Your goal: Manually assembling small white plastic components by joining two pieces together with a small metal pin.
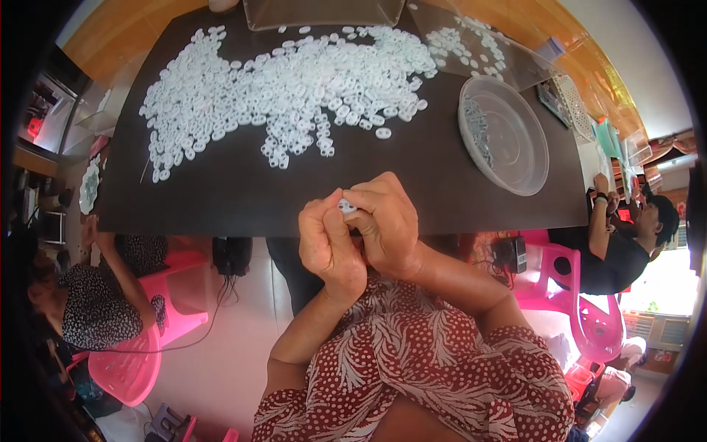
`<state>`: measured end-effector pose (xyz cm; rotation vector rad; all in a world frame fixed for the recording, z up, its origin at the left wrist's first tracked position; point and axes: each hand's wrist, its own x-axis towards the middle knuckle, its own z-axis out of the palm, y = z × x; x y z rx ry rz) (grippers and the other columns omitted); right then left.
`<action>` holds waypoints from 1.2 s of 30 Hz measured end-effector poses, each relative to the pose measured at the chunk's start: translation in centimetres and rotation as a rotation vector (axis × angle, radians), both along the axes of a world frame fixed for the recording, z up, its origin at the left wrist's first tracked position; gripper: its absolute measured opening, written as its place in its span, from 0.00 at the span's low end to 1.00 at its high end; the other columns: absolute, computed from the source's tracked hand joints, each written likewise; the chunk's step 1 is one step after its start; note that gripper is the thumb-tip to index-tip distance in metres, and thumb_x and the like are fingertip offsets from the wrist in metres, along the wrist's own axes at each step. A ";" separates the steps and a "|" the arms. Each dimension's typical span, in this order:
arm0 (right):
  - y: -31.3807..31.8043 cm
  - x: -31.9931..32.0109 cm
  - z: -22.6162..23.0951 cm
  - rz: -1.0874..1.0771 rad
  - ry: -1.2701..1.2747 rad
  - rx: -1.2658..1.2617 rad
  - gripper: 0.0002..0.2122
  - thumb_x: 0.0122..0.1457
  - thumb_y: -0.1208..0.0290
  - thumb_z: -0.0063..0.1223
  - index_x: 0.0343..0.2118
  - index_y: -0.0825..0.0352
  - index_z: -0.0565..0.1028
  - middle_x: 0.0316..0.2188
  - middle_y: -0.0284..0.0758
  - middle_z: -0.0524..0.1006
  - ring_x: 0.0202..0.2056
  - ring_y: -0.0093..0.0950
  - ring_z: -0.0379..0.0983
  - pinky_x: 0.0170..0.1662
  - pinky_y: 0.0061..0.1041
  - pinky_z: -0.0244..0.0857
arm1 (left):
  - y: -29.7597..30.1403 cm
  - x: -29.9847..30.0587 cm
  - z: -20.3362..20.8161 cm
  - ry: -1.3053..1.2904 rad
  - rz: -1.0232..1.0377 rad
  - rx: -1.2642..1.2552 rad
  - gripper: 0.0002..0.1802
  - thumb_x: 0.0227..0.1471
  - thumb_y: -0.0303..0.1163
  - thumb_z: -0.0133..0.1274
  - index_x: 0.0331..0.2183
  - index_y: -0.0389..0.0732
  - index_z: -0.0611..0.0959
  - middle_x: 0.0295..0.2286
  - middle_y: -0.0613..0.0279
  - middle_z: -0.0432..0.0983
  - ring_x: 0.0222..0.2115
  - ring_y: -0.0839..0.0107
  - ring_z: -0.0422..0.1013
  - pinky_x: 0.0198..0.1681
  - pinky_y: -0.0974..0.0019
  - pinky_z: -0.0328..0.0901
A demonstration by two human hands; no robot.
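Note:
Both hands meet just above the near edge of the dark table, pinching one small white oval plastic piece with dark holes (347, 206). My left hand (330, 239) has its thumb and fingers closed on the piece from the left. From the right, my right hand (388, 221) grips the same piece between thumb and curled fingers. The fingers cover most of it, so its underside is hidden. Beyond the hands, a wide heap of similar white oval pieces (294, 85) spreads over the table. Several of them lie end to end in short rows on the heap's near side.
On the right of the table (243, 195) sits a round clear plastic bowl (526, 140) with small grey metal parts (477, 129) inside. A clear bin (324, 15) stands at the far edge. People work at both sides, near pink plastic chairs (549, 272).

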<state>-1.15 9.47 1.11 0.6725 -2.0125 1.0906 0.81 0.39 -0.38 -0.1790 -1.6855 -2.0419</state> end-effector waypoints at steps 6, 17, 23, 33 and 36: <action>2.1 -0.4 1.3 -0.019 -0.075 0.085 0.07 0.43 0.81 0.56 0.28 0.72 0.74 0.28 0.39 0.74 0.26 0.34 0.68 0.30 0.29 0.63 | -0.8 -0.6 1.1 -0.207 -0.199 -0.051 0.11 0.58 0.22 0.41 0.40 0.30 0.76 0.29 0.62 0.72 0.27 0.78 0.66 0.31 0.74 0.63; 15.6 -11.8 11.7 -0.474 -0.103 0.093 0.08 0.49 0.74 0.54 0.33 0.68 0.76 0.25 0.39 0.75 0.30 0.31 0.72 0.35 0.25 0.65 | -1.4 -7.2 1.5 0.247 -0.039 -0.825 0.09 0.41 0.19 0.54 0.30 0.40 0.79 0.20 0.61 0.68 0.24 0.61 0.66 0.26 0.60 0.62; 26.4 -25.3 13.1 -0.738 0.075 0.286 0.10 0.46 0.67 0.56 0.29 0.66 0.79 0.26 0.48 0.77 0.30 0.39 0.76 0.35 0.35 0.67 | 0.3 -9.0 2.0 0.268 -0.073 -0.912 0.09 0.40 0.20 0.55 0.29 0.42 0.79 0.20 0.61 0.68 0.25 0.61 0.66 0.26 0.60 0.62; 14.2 -14.7 7.5 -0.239 0.201 0.589 0.07 0.44 0.80 0.52 0.27 0.63 0.78 0.23 0.37 0.74 0.29 0.37 0.69 0.34 0.33 0.64 | -2.3 -10.4 1.0 0.257 0.043 -0.968 0.10 0.37 0.20 0.56 0.28 0.42 0.80 0.20 0.60 0.67 0.25 0.60 0.66 0.26 0.60 0.62; 12.1 -12.5 3.2 -0.099 -0.033 0.636 0.04 0.42 0.79 0.55 0.23 0.63 0.76 0.21 0.35 0.70 0.28 0.36 0.67 0.31 0.32 0.61 | -2.0 -10.2 1.2 0.234 0.042 -0.982 0.09 0.37 0.20 0.56 0.27 0.42 0.80 0.21 0.60 0.67 0.25 0.60 0.66 0.26 0.59 0.62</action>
